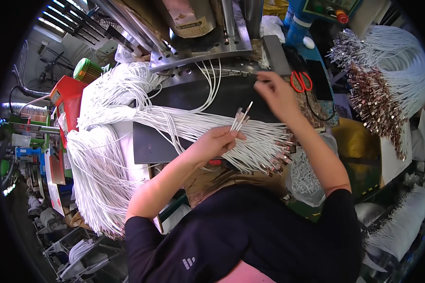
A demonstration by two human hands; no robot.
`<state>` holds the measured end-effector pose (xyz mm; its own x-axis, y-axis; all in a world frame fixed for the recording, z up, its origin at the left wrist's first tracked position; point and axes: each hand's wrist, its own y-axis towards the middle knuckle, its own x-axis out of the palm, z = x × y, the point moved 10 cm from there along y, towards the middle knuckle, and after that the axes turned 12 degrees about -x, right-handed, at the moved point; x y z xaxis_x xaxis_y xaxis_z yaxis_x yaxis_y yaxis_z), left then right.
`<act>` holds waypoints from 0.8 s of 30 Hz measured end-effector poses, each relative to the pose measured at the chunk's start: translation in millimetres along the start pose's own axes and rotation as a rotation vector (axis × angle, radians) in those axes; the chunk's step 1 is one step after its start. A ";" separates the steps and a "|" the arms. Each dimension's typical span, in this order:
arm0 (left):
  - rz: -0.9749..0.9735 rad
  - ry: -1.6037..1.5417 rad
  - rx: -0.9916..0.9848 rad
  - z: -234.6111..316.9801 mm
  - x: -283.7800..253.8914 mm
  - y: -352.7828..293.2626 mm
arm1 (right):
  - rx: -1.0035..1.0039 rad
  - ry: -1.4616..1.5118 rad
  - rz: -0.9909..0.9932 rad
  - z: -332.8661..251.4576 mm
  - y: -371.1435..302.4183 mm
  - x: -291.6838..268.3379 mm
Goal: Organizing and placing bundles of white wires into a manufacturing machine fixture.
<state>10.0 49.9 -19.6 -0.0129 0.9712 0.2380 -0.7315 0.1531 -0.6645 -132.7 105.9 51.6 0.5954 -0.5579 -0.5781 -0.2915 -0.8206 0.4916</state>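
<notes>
My left hand is closed around a few white cables, whose ends stick up with pale, partly clear tips. Beneath it a thick bundle of white cables stretches across the dark work surface, with metal plug ends at its right. My right hand is raised over the far right part of that surface, fingers loosely bent and apart, holding nothing I can see. Just beyond its fingertips lies a slim metal mould strip at the press. A few cables run up to this strip.
Ahead stands a press with a metal plate and upright posts. Red-handled scissors lie to the right. More cable bundles hang at left and far right. A clear bag of white scraps sits below my right forearm.
</notes>
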 end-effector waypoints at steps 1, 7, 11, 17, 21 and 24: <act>0.002 0.004 0.006 5.8 -0.6 4.9 | 0.223 0.260 0.131 37.2 1.5 -7.8; 0.109 -0.194 0.153 44.7 -34.7 51.0 | 0.149 0.443 -0.115 13.8 32.2 46.5; 0.282 -0.335 0.135 66.5 -75.3 63.9 | -0.147 -0.492 0.084 38.0 40.8 -9.9; 0.258 -0.301 0.180 55.3 -75.3 78.5 | -0.129 -0.590 -0.021 38.9 21.3 12.3; 0.290 -0.175 0.161 51.7 -73.0 76.6 | 0.501 0.255 -0.003 109.5 11.1 11.7; 0.296 -0.049 0.111 54.2 -64.3 75.0 | 0.761 0.601 0.095 116.6 -7.8 24.0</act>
<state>-80.9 -11.0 -46.4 -0.2671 0.9602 0.0821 -0.7612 -0.1580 -0.6290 -203.4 84.4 -42.0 0.7659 -0.6425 -0.0257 -0.6380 -0.7542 -0.1554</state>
